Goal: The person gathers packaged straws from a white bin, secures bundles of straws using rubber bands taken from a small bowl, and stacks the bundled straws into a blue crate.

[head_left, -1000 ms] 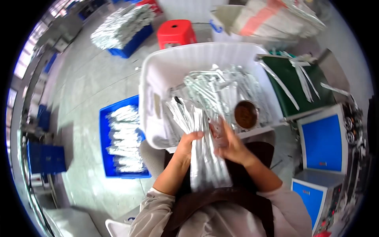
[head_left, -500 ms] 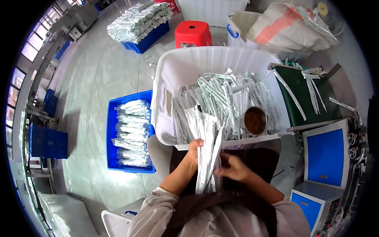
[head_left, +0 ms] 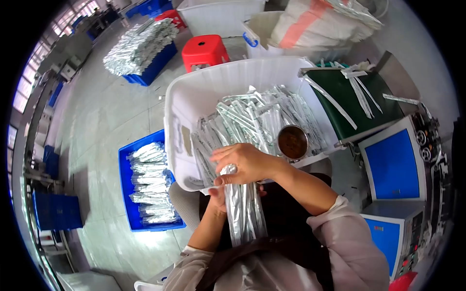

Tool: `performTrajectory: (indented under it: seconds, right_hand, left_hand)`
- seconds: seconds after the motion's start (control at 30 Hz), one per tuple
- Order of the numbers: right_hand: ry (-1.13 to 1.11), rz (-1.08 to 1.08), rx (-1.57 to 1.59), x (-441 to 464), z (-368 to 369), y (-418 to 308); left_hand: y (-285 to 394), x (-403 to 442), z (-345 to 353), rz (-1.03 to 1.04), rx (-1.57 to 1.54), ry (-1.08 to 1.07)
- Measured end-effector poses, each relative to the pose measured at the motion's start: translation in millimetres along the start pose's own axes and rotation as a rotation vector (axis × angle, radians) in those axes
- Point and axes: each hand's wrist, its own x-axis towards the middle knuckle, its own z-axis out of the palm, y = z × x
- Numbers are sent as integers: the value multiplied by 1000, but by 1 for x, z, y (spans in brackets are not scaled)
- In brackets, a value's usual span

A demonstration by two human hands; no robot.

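Observation:
In the head view my left hand is closed around a bundle of long, slim foil-and-paper packets, held upright in front of my dark apron. My right hand lies across the bundle's upper end, thumb and fingers apart; it partly hides the packet tips. Just beyond both hands is a large white bin holding a loose heap of similar packets. A round metal cup, brown inside, rests at the bin's near right side.
A blue crate with stacked packet bundles sits on the floor at left. A heaped blue crate and a red stool stand farther back. At right are a green surface with loose strips and a blue-panelled machine.
My right hand has moved from the bundle's right side up and over its top end. The bundle sits slightly lower and more leftward; the whole view has shifted.

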Motion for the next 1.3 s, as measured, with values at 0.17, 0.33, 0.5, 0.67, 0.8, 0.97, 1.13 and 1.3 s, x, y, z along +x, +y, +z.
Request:
performTrajectory:
  seconds: [0.17, 0.33, 0.5, 0.67, 0.8, 0.97, 1.13, 1.3]
  right_hand:
    - [7, 115, -258, -4, -3, -10]
    - [70, 228, -144, -10, -9, 11]
    - [550, 875, -202, -76, -32, 111]
    - [103, 1170, -512, -120, 13, 191]
    - [73, 1122, -465, -123, 18, 202]
    - [114, 1179, -457, -119, 14, 182]
    - [204, 1177, -470, -121, 16, 179]
    - [185, 1164, -509, -117, 15, 170]
  left_hand:
    - [-2, 10, 10, -58, 133, 83]
    - [-2, 25, 16, -93, 228, 290]
    - [19, 14, 30, 151, 343, 168]
    - [28, 13, 29, 246, 381, 455]
    - [26, 4, 21, 292, 467, 606]
    - [19, 16, 24, 346, 400, 562]
    - [15, 12, 24, 260, 452, 680]
    - [0, 9, 30, 200, 471, 601]
